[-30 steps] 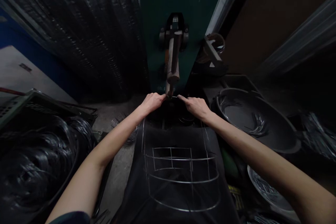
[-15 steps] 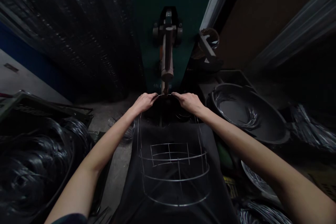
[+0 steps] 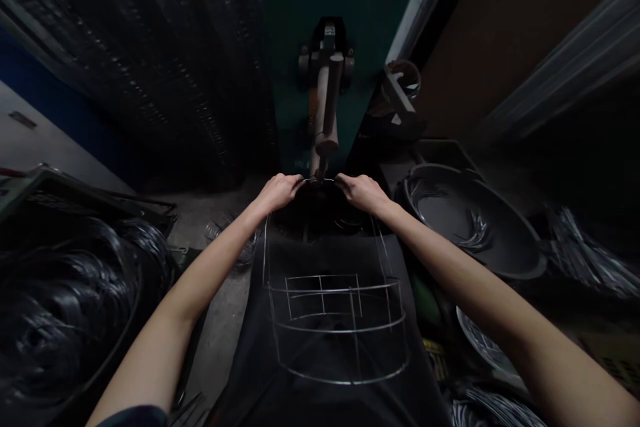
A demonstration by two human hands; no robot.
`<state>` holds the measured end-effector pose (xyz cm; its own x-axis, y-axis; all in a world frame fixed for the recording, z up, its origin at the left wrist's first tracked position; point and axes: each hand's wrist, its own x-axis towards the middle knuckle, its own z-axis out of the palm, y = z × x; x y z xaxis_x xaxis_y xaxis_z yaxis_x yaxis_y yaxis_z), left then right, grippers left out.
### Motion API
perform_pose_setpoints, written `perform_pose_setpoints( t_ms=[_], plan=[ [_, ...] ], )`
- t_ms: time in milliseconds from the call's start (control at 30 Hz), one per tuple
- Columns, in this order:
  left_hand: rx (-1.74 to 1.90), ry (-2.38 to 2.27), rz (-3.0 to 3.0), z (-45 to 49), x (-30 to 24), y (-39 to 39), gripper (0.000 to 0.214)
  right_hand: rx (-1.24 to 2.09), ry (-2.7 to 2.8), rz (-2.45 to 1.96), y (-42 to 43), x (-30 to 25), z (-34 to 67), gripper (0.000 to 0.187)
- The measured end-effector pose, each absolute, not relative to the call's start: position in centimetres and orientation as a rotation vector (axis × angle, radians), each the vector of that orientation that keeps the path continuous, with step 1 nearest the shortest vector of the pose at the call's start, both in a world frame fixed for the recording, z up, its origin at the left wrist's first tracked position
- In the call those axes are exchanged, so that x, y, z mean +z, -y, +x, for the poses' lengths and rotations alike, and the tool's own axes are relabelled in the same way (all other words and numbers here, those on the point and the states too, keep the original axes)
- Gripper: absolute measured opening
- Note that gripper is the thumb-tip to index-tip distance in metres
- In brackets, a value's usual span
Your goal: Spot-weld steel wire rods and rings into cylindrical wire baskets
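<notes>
A wire basket frame (image 3: pixel 345 330) of thin curved bars extends over my lap, its far end raised between my two hands. My left hand (image 3: pixel 281 191) pinches the curved wire at that far end from the left. On the other side, my right hand (image 3: pixel 364 191) pinches the same wire, fingers closed. Between the hands, the wire passes at the tip of the electrode arm (image 3: pixel 326 113) of what looks like a spot welder (image 3: pixel 295 20) with a green front. I cannot tell whether the tip presses on the wire.
A dark crate (image 3: pixel 43 177) stands at the left beside bundles of bent wire (image 3: pixel 65 307). On the right sits a round black basin (image 3: pixel 500 227) with wire pieces, and more wire bundles (image 3: pixel 590 253) lie beyond it. Wire mesh (image 3: pixel 165 47) leans at the back left.
The near end of the wire frame has swung slightly right and up. Both hands keep their hold, the right one shifted slightly right. The whole view has shifted a little.
</notes>
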<state>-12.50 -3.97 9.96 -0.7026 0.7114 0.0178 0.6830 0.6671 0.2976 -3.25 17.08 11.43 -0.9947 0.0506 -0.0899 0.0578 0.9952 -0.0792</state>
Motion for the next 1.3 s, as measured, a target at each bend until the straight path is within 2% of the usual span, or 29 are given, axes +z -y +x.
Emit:
perform_pose_setpoints(
  t_ms=[233, 1067, 1200, 1300],
  plan=[
    [0.428, -2.772, 1.169, -12.7, 9.7, 4.0, 0.037, -0.206, -3.041, 0.087, -17.2, 11.2, -3.4, 0.037],
    [0.501, -2.736, 1.210, -12.7, 9.8, 2.8, 0.038, -0.184, -3.039, 0.189, -17.5, 11.5, -2.4, 0.039],
    [0.521, -2.712, 1.218, -12.9, 9.7, 2.9, 0.038, -0.280, -3.036, 0.190, -17.6, 11.2, -2.7, 0.037],
    [0.595, -2.695, 1.215, -12.9, 9.4, 2.9, 0.038, -0.490, -3.064, 0.147, -18.4, 10.9, -2.4, 0.035]
  ],
)
